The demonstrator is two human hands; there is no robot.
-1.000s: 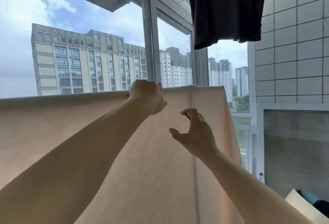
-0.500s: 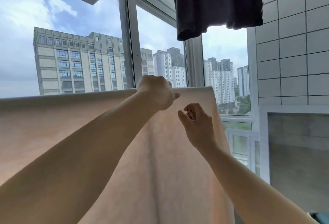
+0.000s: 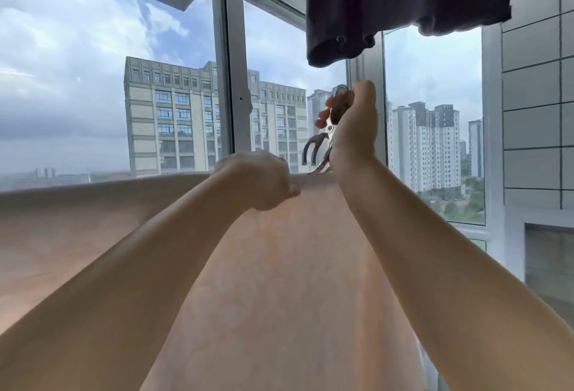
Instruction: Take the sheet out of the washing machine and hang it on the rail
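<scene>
The pale peach sheet (image 3: 279, 282) hangs over a rail that it hides, its top fold running level across the view. My left hand (image 3: 261, 179) grips that top fold with curled fingers. Just right of it, my right hand (image 3: 354, 129) is raised above the fold and holds a metal clothes clip (image 3: 323, 139) with red tips. The clip's open jaws point down and sit right at the sheet's top edge.
A dark garment (image 3: 403, 2) hangs overhead at the upper right, close above my right hand. Behind the sheet stand large windows with a white frame post (image 3: 230, 79). A grey tiled wall (image 3: 537, 95) closes the right side.
My right hand rose from in front of the sheet to above its top edge, and the clip in it now shows. My left hand stayed on the fold. The view moved closer.
</scene>
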